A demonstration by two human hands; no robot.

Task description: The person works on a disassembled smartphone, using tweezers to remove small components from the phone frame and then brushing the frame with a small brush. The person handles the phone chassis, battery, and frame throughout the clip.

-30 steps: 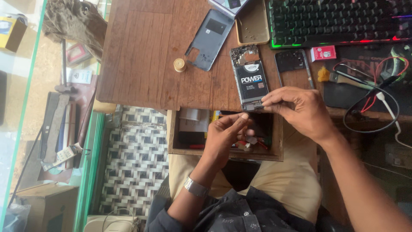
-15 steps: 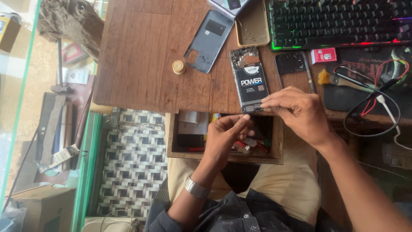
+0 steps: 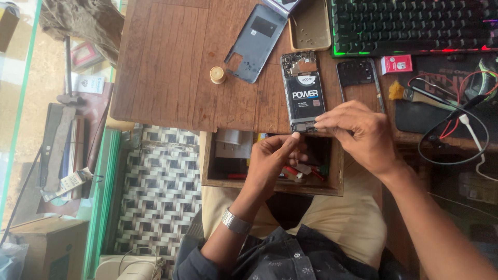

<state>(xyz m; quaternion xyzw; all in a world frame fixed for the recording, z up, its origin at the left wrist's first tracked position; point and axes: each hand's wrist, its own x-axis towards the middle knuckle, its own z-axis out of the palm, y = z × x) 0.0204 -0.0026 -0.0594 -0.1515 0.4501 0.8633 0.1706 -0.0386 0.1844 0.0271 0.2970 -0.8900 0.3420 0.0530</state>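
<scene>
An opened phone (image 3: 305, 92) with its black battery showing lies face down near the front edge of the wooden desk (image 3: 171, 62). My right hand (image 3: 358, 132) pinches at the phone's bottom end with thumb and forefinger. My left hand (image 3: 272, 161) hovers over the open drawer (image 3: 270, 184), its fingers bent and its thumb tip reaching up to the phone's lower edge. Whether a small part sits between the fingers is too small to tell. The grey back cover (image 3: 255, 42) lies to the upper left of the phone.
A lit keyboard (image 3: 415, 26) runs along the back right. A small tray (image 3: 309, 28), a black frame piece (image 3: 358, 72), a red card (image 3: 396, 64), a brush (image 3: 415, 96), cables (image 3: 456, 129) and a round cap (image 3: 217, 75) lie around. The drawer holds small tools.
Both hands stay at the phone's bottom edge with only slight finger shifts. The view has drifted a little.
</scene>
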